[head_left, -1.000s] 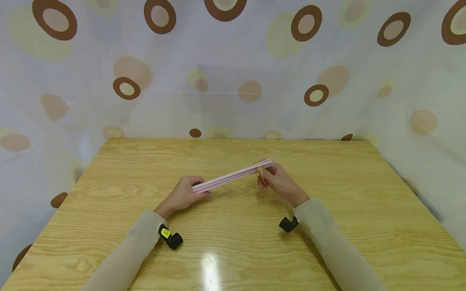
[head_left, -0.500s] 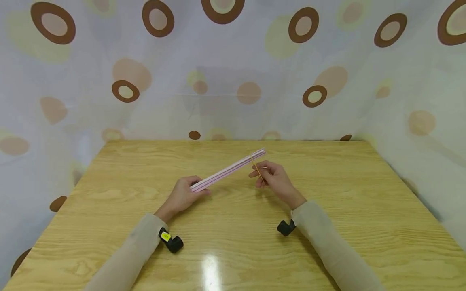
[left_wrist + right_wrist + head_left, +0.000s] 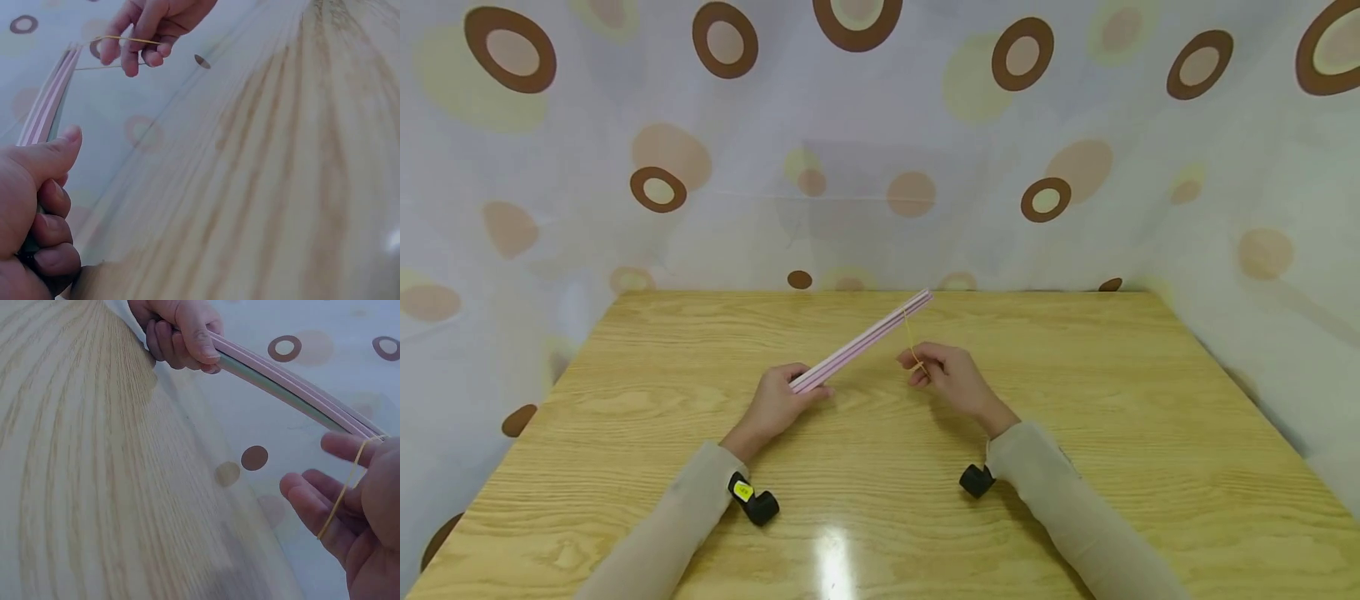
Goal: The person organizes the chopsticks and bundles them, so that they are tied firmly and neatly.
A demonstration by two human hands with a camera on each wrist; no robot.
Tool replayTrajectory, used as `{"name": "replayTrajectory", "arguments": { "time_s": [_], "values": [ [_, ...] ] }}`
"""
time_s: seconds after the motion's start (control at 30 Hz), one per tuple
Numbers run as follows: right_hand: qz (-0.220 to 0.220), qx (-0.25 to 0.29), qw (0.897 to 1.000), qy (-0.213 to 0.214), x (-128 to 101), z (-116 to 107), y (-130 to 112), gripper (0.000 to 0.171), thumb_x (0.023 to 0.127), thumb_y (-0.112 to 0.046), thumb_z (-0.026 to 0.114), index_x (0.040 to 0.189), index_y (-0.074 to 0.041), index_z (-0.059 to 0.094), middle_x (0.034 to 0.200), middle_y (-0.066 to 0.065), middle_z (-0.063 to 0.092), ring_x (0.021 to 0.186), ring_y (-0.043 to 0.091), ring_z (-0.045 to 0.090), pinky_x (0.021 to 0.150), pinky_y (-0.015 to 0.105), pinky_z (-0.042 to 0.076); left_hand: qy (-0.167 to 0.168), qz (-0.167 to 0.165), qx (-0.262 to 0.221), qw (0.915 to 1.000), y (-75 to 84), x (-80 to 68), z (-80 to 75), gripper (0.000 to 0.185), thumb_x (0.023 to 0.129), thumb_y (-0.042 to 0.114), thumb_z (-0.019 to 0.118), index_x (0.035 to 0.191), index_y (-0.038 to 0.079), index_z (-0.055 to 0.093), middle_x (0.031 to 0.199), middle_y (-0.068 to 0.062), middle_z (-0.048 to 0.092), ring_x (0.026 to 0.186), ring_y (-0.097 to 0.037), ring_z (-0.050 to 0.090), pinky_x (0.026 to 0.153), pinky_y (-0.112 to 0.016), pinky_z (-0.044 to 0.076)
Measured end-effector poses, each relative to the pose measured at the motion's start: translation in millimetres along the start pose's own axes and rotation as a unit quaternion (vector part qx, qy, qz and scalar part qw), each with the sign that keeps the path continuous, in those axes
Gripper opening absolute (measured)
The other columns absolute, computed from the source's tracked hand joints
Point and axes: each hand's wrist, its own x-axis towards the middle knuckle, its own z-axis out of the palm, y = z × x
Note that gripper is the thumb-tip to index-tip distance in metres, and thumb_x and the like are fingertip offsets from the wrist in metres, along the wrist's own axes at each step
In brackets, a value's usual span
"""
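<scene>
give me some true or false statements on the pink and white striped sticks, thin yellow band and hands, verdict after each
1. The left hand grips a bundle of long, thin, pink-and-white striped sticks. True.
2. The bundle lies flat on the table. False: it is held tilted above the light-brown, wood-grained table.
3. A thin yellow band stretches between the right hand and the bundle's far end. True.
4. The right hand holds nothing. False: its fingers hold the band.
5. Both sleeves are black. False: the long sleeves are beige.
</scene>
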Motion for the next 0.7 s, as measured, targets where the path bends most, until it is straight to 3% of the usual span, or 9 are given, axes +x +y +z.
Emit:
{"name": "replayTrajectory", "arguments": {
  "time_s": [0.13, 0.27, 0.4, 0.5, 0.6, 0.63, 0.7],
  "values": [
    [-0.053, -0.033, 0.998, -0.031, 0.3, 2.9, -3.4, 0.044, 0.099, 0.006, 0.043, 0.143, 0.004, 0.040, 0.099, 0.027, 0.061, 0.078, 0.034, 0.066, 0.067, 0.037, 0.056, -0.001, -0.003, -0.019, 0.9998, -1.6, 0.6, -1.2, 0.028, 0.078, 0.019, 0.081, 0.093, -0.002, 0.069, 0.072, -0.001, 0.052, 0.064, -0.013, 0.041, 0.056, -0.024, 0.036],
    [-0.063, -0.019, 0.996, -0.058, -0.1, 7.0, -4.4, 0.070, 0.098, 0.006, 0.046, 0.155, -0.010, 0.009, 0.108, 0.028, 0.056, 0.078, 0.031, 0.067, 0.066, 0.036, 0.056, -0.003, -0.012, -0.034, 0.9993, -1.4, 0.2, -2.4, 0.027, 0.078, 0.017, 0.081, 0.092, -0.003, 0.069, 0.071, 0.000, 0.050, 0.062, -0.012, 0.041, 0.055, -0.024, 0.035],
    [-0.041, 0.082, 0.994, -0.064, -1.9, 11.5, -2.6, 0.095, 0.095, 0.007, 0.051, 0.152, -0.027, -0.017, 0.121, 0.034, 0.048, 0.082, 0.022, 0.066, 0.067, 0.039, 0.055, -0.002, -0.013, -0.036, 0.9993, -2.5, 0.2, -1.7, 0.026, 0.078, 0.015, 0.081, 0.092, -0.003, 0.069, 0.071, 0.000, 0.051, 0.063, -0.013, 0.041, 0.056, -0.024, 0.036],
    [-0.029, 0.181, 0.982, -0.045, -4.3, 14.8, -3.9, 0.104, 0.093, 0.005, 0.056, 0.149, -0.032, -0.023, 0.126, 0.033, 0.047, 0.085, 0.015, 0.064, 0.065, 0.036, 0.054, -0.002, -0.006, -0.037, 0.9993, -1.5, 0.1, 0.5, 0.025, 0.079, 0.014, 0.080, 0.094, -0.002, 0.069, 0.072, -0.001, 0.053, 0.064, -0.014, 0.042, 0.057, -0.024, 0.036],
    [-0.018, 0.253, 0.967, -0.018, -6.0, 18.0, -6.8, 0.100, 0.094, -0.001, 0.057, 0.150, -0.031, -0.020, 0.124, 0.018, 0.057, 0.083, 0.010, 0.062, 0.062, 0.027, 0.051, 0.002, 0.001, -0.043, 0.9991, 0.3, -0.2, 3.0, 0.025, 0.078, 0.013, 0.080, 0.095, -0.002, 0.069, 0.073, -0.001, 0.054, 0.064, -0.013, 0.042, 0.058, -0.023, 0.036],
    [-0.015, 0.264, 0.964, -0.011, -6.5, 18.7, -7.5, 0.097, 0.095, -0.009, 0.058, 0.151, -0.029, -0.019, 0.122, 0.014, 0.060, 0.081, 0.009, 0.061, 0.061, 0.024, 0.049, 0.002, 0.005, -0.043, 0.9991, 5.1, -2.2, 2.6, 0.025, 0.079, 0.012, 0.080, 0.094, -0.004, 0.069, 0.073, 0.000, 0.053, 0.064, -0.012, 0.042, 0.058, -0.023, 0.036],
    [-0.003, 0.286, 0.958, -0.003, -7.0, 19.5, -8.9, 0.092, 0.095, -0.010, 0.056, 0.153, -0.024, -0.014, 0.117, 0.002, 0.064, 0.079, 0.006, 0.059, 0.059, 0.019, 0.044, 0.003, 0.011, -0.045, 0.9989, 4.4, -2.9, 3.0, 0.023, 0.079, 0.012, 0.080, 0.093, -0.003, 0.069, 0.072, 0.000, 0.054, 0.063, -0.012, 0.041, 0.057, -0.023, 0.035]
  ]
}}
